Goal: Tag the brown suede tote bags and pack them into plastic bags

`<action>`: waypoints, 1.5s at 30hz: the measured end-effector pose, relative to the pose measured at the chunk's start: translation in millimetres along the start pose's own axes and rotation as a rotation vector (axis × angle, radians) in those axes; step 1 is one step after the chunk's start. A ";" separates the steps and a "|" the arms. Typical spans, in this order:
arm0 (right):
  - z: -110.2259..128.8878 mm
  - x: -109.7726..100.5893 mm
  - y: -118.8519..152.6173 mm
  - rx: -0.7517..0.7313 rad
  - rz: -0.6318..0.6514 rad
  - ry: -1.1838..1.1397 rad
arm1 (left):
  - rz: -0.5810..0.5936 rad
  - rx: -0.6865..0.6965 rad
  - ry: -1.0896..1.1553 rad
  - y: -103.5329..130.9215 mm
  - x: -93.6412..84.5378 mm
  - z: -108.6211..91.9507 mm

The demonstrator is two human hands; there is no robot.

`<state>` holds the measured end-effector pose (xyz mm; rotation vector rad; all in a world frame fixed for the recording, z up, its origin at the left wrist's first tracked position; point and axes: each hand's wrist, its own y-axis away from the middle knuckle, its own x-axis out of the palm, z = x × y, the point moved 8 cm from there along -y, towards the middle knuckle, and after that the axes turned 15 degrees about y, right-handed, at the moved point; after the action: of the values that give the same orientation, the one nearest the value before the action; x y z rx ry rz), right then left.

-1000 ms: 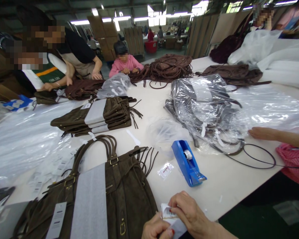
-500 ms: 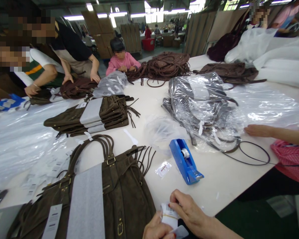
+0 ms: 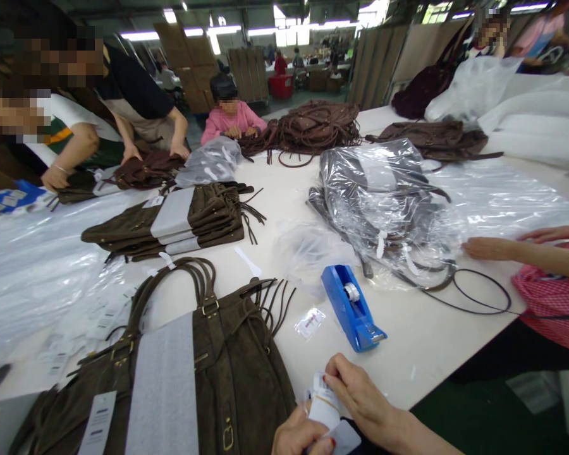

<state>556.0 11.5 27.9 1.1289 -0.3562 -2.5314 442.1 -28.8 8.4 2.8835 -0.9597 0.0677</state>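
My left hand (image 3: 298, 435) is closed around a bundle of white labels (image 3: 324, 412) with a rubber band across it. At the bundle's upper end, my right hand (image 3: 363, 398) pinches the top label between thumb and fingers. Left of my hands lies a dark olive handbag (image 3: 239, 360) with a pale wrap (image 3: 164, 385) around its middle and a white hang tag (image 3: 98, 420) on its front. A blue tape dispenser (image 3: 351, 306) stands just beyond my right hand. Near it is a small clear packet (image 3: 310, 323) with a printed card.
Folded olive bags (image 3: 208, 215) are stacked further back. Clear plastic covers a dark bag (image 3: 379, 196) at right, near a co-worker's hand (image 3: 490, 248). Brown bags (image 3: 320, 126) lie across the far side, where other people handle bags. The table edge (image 3: 464, 359) slants at right.
The labels in my left hand have tilted, and the top one is drawn slightly upward by my right fingers. At the right, a second hand of the co-worker has come into view.
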 end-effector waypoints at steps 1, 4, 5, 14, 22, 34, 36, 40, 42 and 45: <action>0.0 -1.2 -1.0 0.009 -0.004 0.006 | 0.000 -0.002 0.002 -0.9 -0.7 -0.3; 1.4 -4.6 -3.0 0.006 -0.023 0.021 | -0.011 -0.007 0.027 -3.3 -0.9 -1.9; 1.8 -5.4 -3.3 0.000 -0.031 0.026 | -0.023 -0.009 0.037 -4.0 -0.8 -2.5; 8.0 -11.2 -12.4 -0.094 -0.081 0.201 | -0.007 0.002 0.032 -9.3 0.0 -3.1; 3.7 -4.1 -18.4 -0.115 -0.115 0.225 | -0.135 0.026 0.143 -7.8 -3.5 0.7; 4.1 -9.4 -32.0 -0.168 -0.204 0.233 | -0.187 -0.076 0.160 -14.6 -5.6 4.9; 3.8 -10.2 -33.5 -0.157 -0.217 0.218 | -0.203 -0.094 0.151 -15.1 -6.7 6.1; 0.7 -10.8 -36.8 -0.129 -0.219 0.166 | -0.221 -0.106 0.143 -16.4 -7.9 6.6; -1.0 -12.8 -39.2 -0.125 -0.225 0.153 | -0.223 -0.107 0.135 -17.2 -8.3 6.1; -2.4 -20.0 -43.1 -0.131 -0.272 0.144 | -0.223 -0.120 0.130 -18.6 -9.0 6.1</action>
<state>561.4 58.6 24.1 1.3784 0.0026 -2.6335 446.1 -9.4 0.1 2.8139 -0.5957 0.1720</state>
